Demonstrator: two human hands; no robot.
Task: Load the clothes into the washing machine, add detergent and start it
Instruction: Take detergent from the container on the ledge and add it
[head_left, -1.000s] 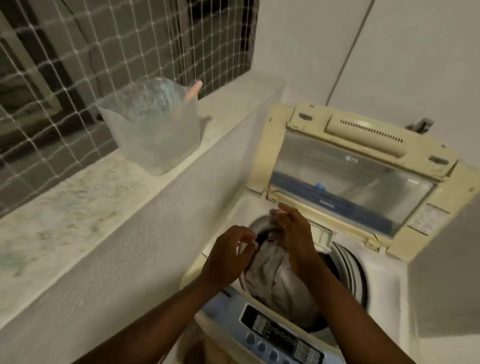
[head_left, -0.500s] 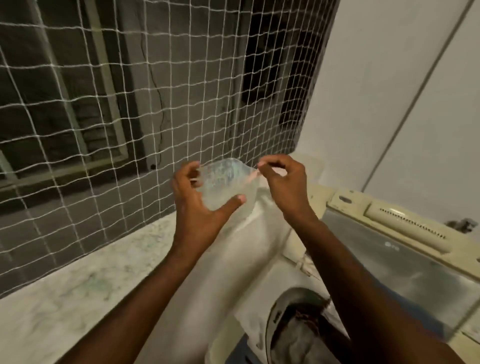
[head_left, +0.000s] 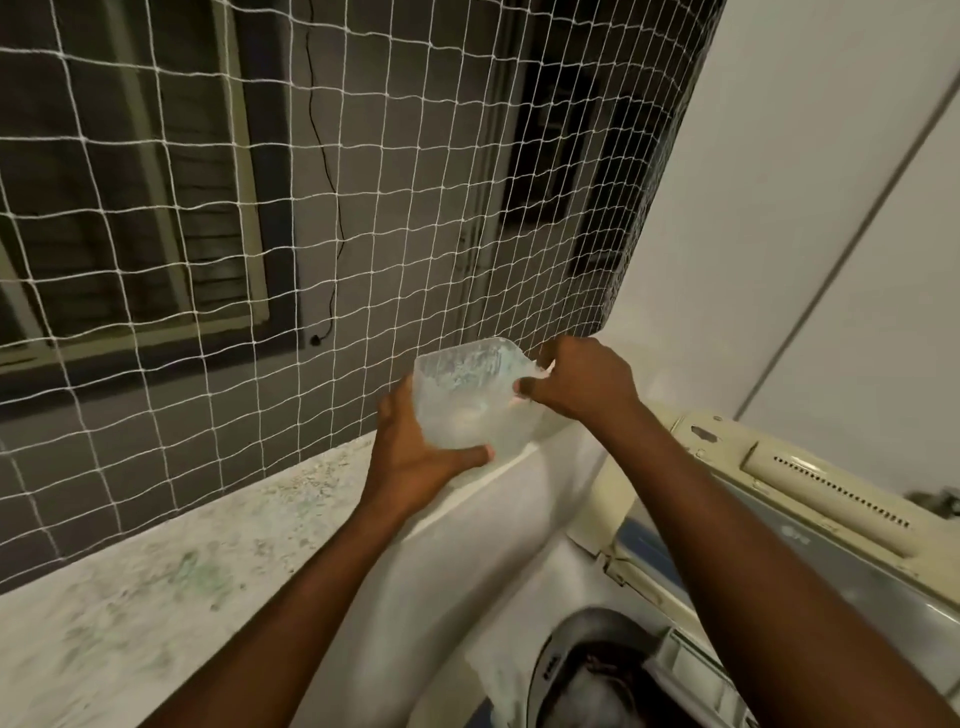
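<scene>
Cupping the upright detergent tub (head_left: 467, 400), left hand (head_left: 415, 457) clamps its side; right hand (head_left: 582, 379) pinches its rim.

Both bare arms are stretched forward toward 12 o'clock. The left hand (head_left: 415, 447) is cupped, thumb laid across at 3 o'clock, fingers hidden behind what is held. The right hand (head_left: 582, 379) is pinched shut, knuckles up, at its 2 o'clock.
</scene>
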